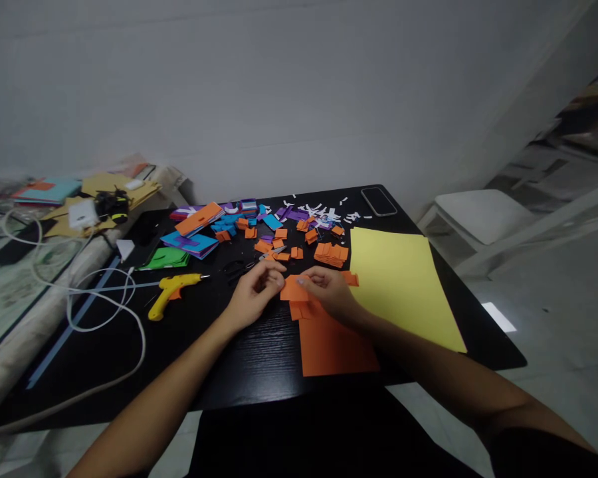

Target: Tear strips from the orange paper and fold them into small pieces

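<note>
Between my hands is a small orange paper piece [294, 289]. My right hand [327, 289] pinches its upper right edge. My left hand [257, 292] is at its left side with fingers curled; whether they grip the paper is hard to see. Below lie a folded orange piece [299, 311] and a larger orange sheet [336, 345], partly under my right hand. Just beyond my hands is a stack of orange pieces [331, 254]. Scissors [236, 268] lie beyond my left hand.
A yellow glue gun [175, 292] with a white cable lies left on the black table [249, 372]. Yellow sheets [403, 285] and a phone [379, 201] are on the right. White scraps [323, 214], green paper [167, 258] and blue folded paper [199, 244] lie farther back.
</note>
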`<state>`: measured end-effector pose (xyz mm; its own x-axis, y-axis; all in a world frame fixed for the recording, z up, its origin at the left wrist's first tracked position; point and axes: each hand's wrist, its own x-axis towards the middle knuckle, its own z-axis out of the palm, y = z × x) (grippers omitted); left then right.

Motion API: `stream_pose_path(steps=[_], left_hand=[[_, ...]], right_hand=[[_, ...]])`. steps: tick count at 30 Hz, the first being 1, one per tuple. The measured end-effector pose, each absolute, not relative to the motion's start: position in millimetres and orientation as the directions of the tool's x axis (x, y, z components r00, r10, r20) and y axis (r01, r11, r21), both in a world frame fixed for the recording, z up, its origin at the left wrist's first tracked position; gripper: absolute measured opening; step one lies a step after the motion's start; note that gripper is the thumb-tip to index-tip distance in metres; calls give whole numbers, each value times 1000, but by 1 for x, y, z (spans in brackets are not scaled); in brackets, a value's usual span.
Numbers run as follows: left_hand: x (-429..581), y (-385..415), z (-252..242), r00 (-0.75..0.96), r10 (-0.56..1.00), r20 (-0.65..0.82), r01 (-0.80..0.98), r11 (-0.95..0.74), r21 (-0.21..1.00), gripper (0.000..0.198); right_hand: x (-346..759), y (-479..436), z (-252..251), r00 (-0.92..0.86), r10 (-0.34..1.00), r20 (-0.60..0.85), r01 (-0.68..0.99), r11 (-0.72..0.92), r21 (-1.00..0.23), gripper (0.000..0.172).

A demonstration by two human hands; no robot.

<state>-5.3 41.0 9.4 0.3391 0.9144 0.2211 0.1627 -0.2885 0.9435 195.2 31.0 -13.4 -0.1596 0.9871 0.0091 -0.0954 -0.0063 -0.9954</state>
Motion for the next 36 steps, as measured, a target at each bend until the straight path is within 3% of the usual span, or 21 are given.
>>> stream_pose_path(steps=[4,8,15,22,27,36], left_hand=[[-7,38,12,495,835,239,247,-399,883,23],[-8,36,16,564,777,279,298,-506,809,37],[-6,36,9,475,828,297,381,-498,779,34],[-8,40,6,393,863,317,415,-474,777,22],[-6,40,9,369,868,334,420,-476,773,20],[-5,40,10,333,865,374,421,-492,762,23]], right_hand=[[196,32,-15,-123,992,25,-116,10,-993,28],[199,34,-15,-124,992,-1,-135,-18,-991,27],[198,36,-9,-265,945,-190,-332,-275,-902,33],[199,33,-7,-390,908,-153,-439,-329,-836,47],[198,37,-18,-357,930,-89,-410,-241,-880,65],[195,33,-25,-228,972,60,-261,-1,-965,49]])
